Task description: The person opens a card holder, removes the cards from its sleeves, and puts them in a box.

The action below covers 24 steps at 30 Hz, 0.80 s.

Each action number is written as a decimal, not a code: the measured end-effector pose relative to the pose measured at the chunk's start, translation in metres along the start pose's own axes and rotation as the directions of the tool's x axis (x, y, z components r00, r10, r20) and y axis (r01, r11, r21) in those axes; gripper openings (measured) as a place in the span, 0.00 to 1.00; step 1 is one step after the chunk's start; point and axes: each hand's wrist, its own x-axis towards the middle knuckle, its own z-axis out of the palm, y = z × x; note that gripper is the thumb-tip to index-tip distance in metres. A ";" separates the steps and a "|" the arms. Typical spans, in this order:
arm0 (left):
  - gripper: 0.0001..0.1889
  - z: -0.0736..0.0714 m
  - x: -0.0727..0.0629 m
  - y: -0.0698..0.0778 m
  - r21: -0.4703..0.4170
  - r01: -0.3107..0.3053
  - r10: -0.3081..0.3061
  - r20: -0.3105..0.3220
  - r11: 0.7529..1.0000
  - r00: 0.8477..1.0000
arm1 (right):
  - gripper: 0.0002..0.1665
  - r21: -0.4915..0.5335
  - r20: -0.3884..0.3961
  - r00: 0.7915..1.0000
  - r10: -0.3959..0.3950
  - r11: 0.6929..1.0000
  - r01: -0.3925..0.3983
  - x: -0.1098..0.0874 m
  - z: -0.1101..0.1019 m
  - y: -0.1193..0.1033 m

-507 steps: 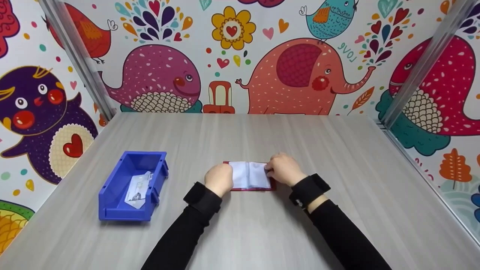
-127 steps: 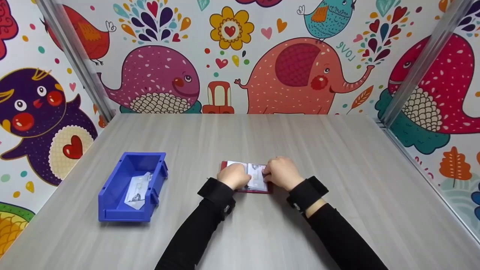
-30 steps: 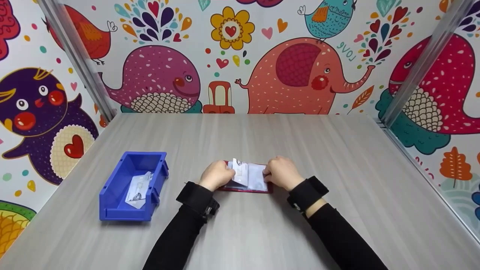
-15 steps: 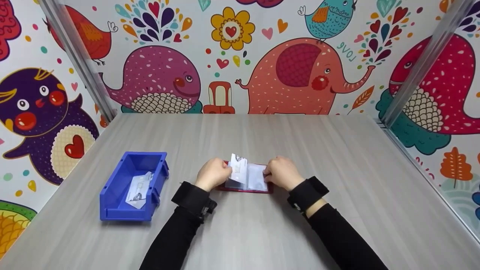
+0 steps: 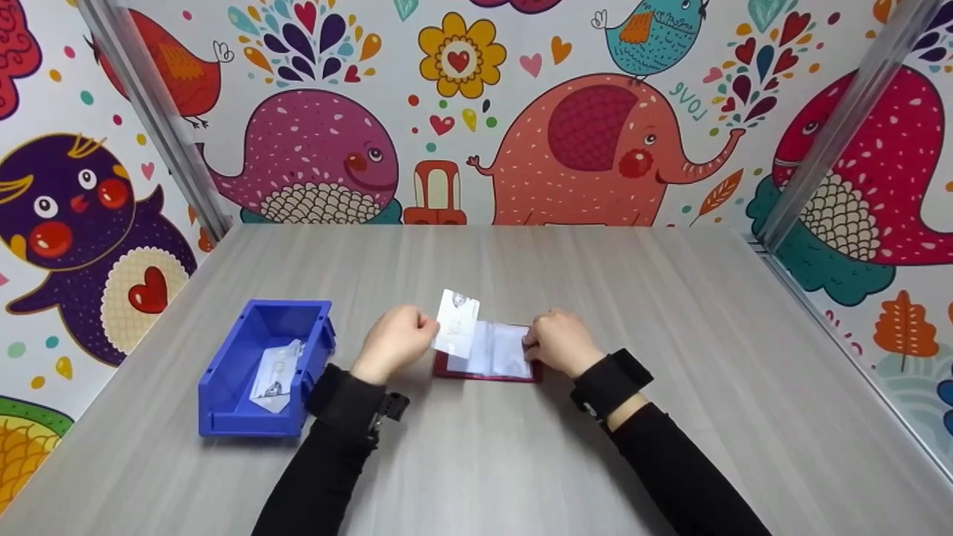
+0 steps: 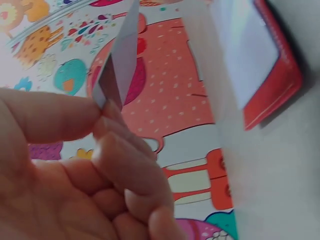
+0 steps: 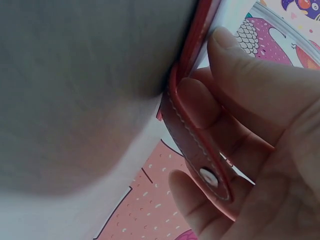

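Observation:
A red card holder (image 5: 488, 378) lies spread on the table with its clear plastic sleeves (image 5: 512, 350) facing up. My left hand (image 5: 396, 341) pinches a white card (image 5: 456, 324) between thumb and fingers, raised above the holder's left half. In the left wrist view the card (image 6: 120, 65) is seen nearly edge-on. My right hand (image 5: 558, 342) pinches the holder's right edge, thumb on the sleeves. The right wrist view shows the holder's strap (image 7: 192, 142) with a metal snap, lying against my curled fingers.
A blue plastic bin (image 5: 249, 426) stands on the table at the left, with white cards (image 5: 275, 376) inside it. Patterned walls (image 5: 447, 112) rise behind and beside the table (image 5: 476, 461).
The card has come out of the holder's sleeve, drawn up and to the left by my left hand. My right hand has stayed at the holder's right edge.

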 end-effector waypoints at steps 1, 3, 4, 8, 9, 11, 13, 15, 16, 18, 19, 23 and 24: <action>0.22 -0.004 -0.002 0.000 -0.010 -0.004 0.004 -0.003 1.000 1.000 | 0.10 0.003 0.001 1.000 0.001 1.000 -0.001 0.000 0.000 0.000; 0.22 -0.011 -0.005 0.000 -0.032 -0.006 0.006 -0.011 0.999 1.000 | 0.09 0.006 -0.002 1.000 0.001 1.000 -0.001 0.000 0.000 -0.001; 0.22 -0.015 -0.007 -0.001 -0.042 -0.004 0.003 -0.013 0.999 1.000 | 0.09 0.008 -0.004 1.000 -0.001 1.000 0.001 0.000 -0.001 -0.001; 0.20 -0.031 -0.014 -0.005 -0.066 0.009 -0.010 -0.026 0.998 1.000 | 0.09 0.003 -0.014 1.000 -0.008 1.000 0.008 -0.001 -0.001 0.000; 0.18 -0.034 -0.016 -0.007 -0.065 0.006 -0.008 -0.034 0.998 0.999 | 0.09 0.003 -0.014 1.000 -0.006 1.000 0.006 -0.001 0.000 0.000; 0.16 -0.041 -0.019 -0.011 -0.061 0.001 -0.005 -0.052 0.998 0.999 | 0.09 0.003 -0.014 1.000 -0.006 1.000 0.006 0.000 0.000 0.000; 0.14 -0.046 -0.022 -0.015 -0.058 -0.002 -0.002 -0.071 0.998 0.997 | 0.09 0.005 -0.012 1.000 -0.006 1.000 0.006 0.000 0.000 0.000; 0.12 -0.051 -0.026 -0.018 -0.055 -0.009 0.004 -0.093 0.998 0.996 | 0.09 0.005 -0.010 1.000 -0.008 1.000 0.008 0.000 0.000 0.000; 0.11 -0.054 -0.027 -0.020 -0.056 -0.010 0.004 -0.099 0.998 0.995 | 0.09 0.007 -0.009 1.000 -0.007 1.000 0.007 0.000 0.000 0.000; 0.11 -0.060 -0.031 -0.024 -0.056 -0.009 0.002 -0.109 0.998 0.994 | 0.10 0.007 -0.008 1.000 -0.007 1.000 0.007 0.000 0.000 0.000; 0.11 -0.062 -0.033 -0.026 -0.056 -0.009 0.003 -0.113 0.998 0.994 | 0.10 0.005 -0.008 1.000 -0.009 1.000 0.009 0.000 0.000 0.000; 0.10 -0.074 -0.040 -0.034 -0.058 -0.011 0.003 -0.132 0.998 0.991 | 0.10 0.000 -0.006 1.000 -0.013 1.000 0.013 0.000 0.000 0.000; 0.10 -0.076 -0.042 -0.037 -0.060 -0.007 -0.001 -0.133 0.998 0.991 | 0.09 -0.005 -0.007 1.000 -0.018 1.000 0.018 0.000 0.000 0.000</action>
